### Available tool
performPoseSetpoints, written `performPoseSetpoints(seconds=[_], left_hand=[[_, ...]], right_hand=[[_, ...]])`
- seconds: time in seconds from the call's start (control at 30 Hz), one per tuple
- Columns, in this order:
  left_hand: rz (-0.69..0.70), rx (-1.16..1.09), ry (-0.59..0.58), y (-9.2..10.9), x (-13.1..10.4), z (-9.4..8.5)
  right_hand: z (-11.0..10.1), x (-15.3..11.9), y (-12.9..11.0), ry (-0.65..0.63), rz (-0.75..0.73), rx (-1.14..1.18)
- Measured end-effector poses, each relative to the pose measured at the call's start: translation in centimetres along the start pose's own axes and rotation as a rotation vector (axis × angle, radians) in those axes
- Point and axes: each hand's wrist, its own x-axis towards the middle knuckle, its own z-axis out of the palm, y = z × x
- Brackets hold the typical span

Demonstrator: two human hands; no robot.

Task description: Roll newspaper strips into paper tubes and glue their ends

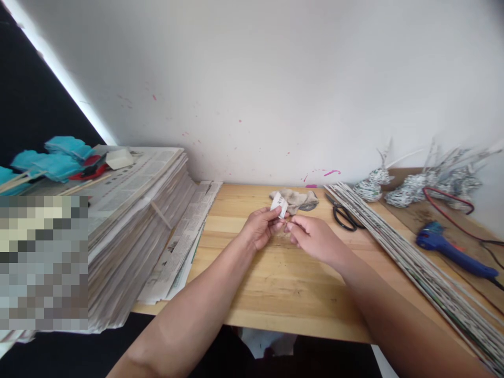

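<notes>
Over the middle of the wooden table (275,294), my left hand (262,227) is closed on a small piece of printed white paper (279,203), its thumb pressed against the lower part. Close beside it on the right, my right hand (309,234) pinches at a thin, light-brown thing by the paper's lower end, too small to make out. A crumpled beige cloth (297,199) lies on the table just behind both hands. Black-handled scissors (344,216) rest to the right of the cloth.
Tall newspaper stacks (137,226) stand at the left, with blue packets (63,157) on top. A bundle of rolled paper sticks (409,268) runs along the right. Beyond it are a blue glue gun (457,252) and woven paper figures (409,190) on cardboard. A wall rises behind.
</notes>
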Motion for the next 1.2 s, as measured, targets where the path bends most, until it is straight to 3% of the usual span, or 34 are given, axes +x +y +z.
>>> performPoseSetpoints(seconds=[0.07,0.13,0.4,0.47,0.63,0.7,0.77,0.9,1.0,1.1,1.2], left_hand=[[0.007,-0.006,0.013,0.0,0.0,0.0],[0.009,-0.003,0.004,0.0,0.0,0.0],[-0.002,0.083,-0.052,0.1,0.0,-0.1],[0.022,0.122,-0.055,0.0,0.1,-0.3],[0.106,0.201,-0.041,-0.3,0.2,-0.6],[0.101,0.180,-0.018,-0.3,0.2,-0.5],[0.094,0.144,0.005,-0.4,0.2,-0.5],[0.122,0.096,0.056,-0.4,0.4,-0.4],[0.124,0.092,0.071,-0.3,0.4,-0.4],[0.113,0.089,0.074,-0.1,0.2,-0.2],[0.103,0.072,0.058,0.0,0.1,-0.1]], right_hand=[[0.2,-0.1,-0.1,0.150,-0.091,-0.184],[0.2,-0.1,-0.1,0.207,-0.139,-0.274],[0.0,0.2,-0.1,0.137,-0.140,-0.279],[-0.1,0.2,-0.1,0.088,-0.117,-0.203],[-0.6,0.1,0.0,-0.192,0.086,0.192],[-0.6,0.2,0.1,-0.213,0.114,0.218],[-0.5,0.1,0.1,-0.140,0.069,0.114],[0.2,0.0,-0.1,0.145,-0.119,-0.179],[0.4,-0.1,-0.1,0.218,-0.171,-0.280],[0.3,0.0,-0.1,0.160,-0.132,-0.227],[0.1,0.1,0.0,-0.052,0.015,0.040]])
